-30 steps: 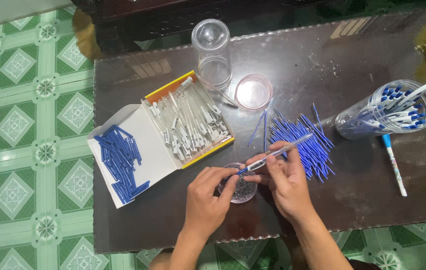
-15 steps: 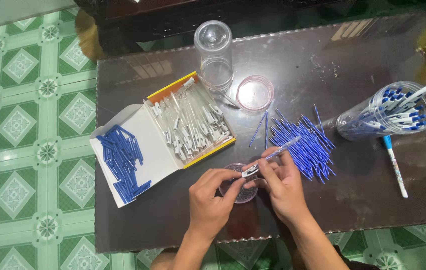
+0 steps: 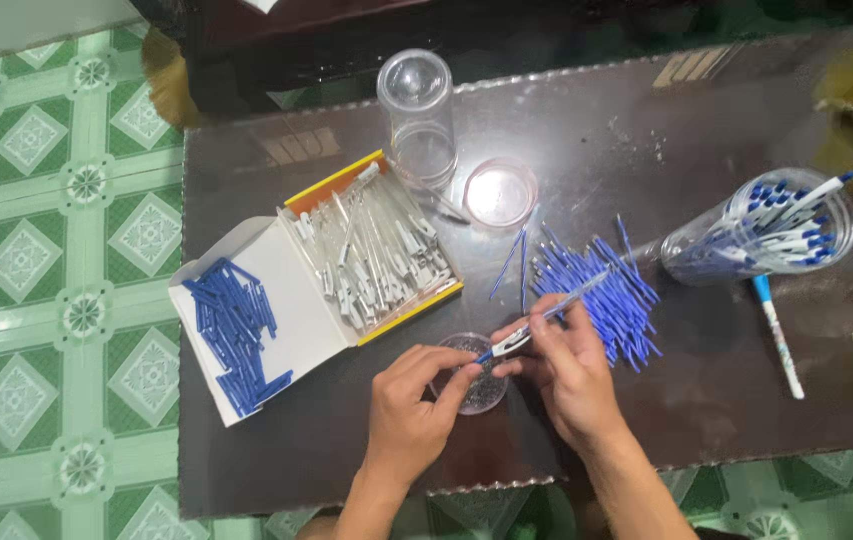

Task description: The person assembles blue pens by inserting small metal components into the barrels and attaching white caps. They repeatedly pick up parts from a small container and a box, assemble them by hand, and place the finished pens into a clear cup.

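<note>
My right hand (image 3: 568, 372) grips a clear pen barrel with a blue refill (image 3: 544, 318), tilted up toward the right. My left hand (image 3: 411, 405) pinches the pen's lower tip, right above a small round clear dish of tiny parts (image 3: 480, 388). Just right of my hands lies a pile of blue refills (image 3: 601, 285). To the left stands an open box of clear pen barrels (image 3: 378, 250), its white lid (image 3: 286, 290) bearing blue caps (image 3: 236, 325).
A clear jar lying on its side (image 3: 761, 232) holds finished pens at the right, with one loose pen (image 3: 778, 338) below it. An upright clear container (image 3: 418, 115) and a round lid (image 3: 499, 192) stand at the back. The dark table's front edge (image 3: 506, 485) meets green tiled floor.
The pen in my hands has tilted and shifted slightly, and my left fingers have moved onto its lower tip. The view has drifted a little.
</note>
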